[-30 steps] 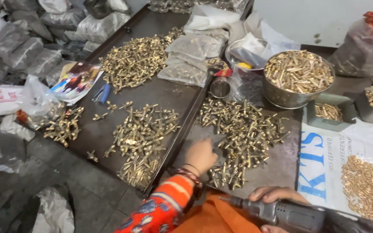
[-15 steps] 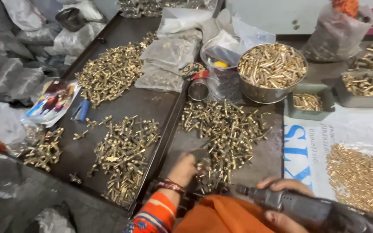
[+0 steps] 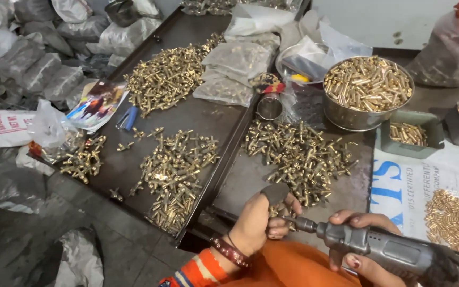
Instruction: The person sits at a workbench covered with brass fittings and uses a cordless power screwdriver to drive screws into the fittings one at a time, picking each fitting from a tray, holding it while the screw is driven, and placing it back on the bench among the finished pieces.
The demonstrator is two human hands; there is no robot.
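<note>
Head view: left hand (image 3: 258, 220) pinches a small brass fitting (image 3: 274, 211) (mostly hidden by fingers) against the rotary tool (image 3: 383, 250), gripped closed in the right hand (image 3: 359, 239). Keep the bit square to the part, wrists low over the bench (image 3: 240, 180), beside the loose brass pile (image 3: 298, 154).

So the left hand (image 3: 253, 226) has a grey fabric cot pulled over the thumb tip, plus a couple of bangles at the wrist, one dark red with little studs and a thin dark one next to it. Sleeve is bright orange with blue and white pattern bits. Right hand (image 3: 359, 242) has dark red polish on a fingernail, and there's orange cloth over the lap
</note>
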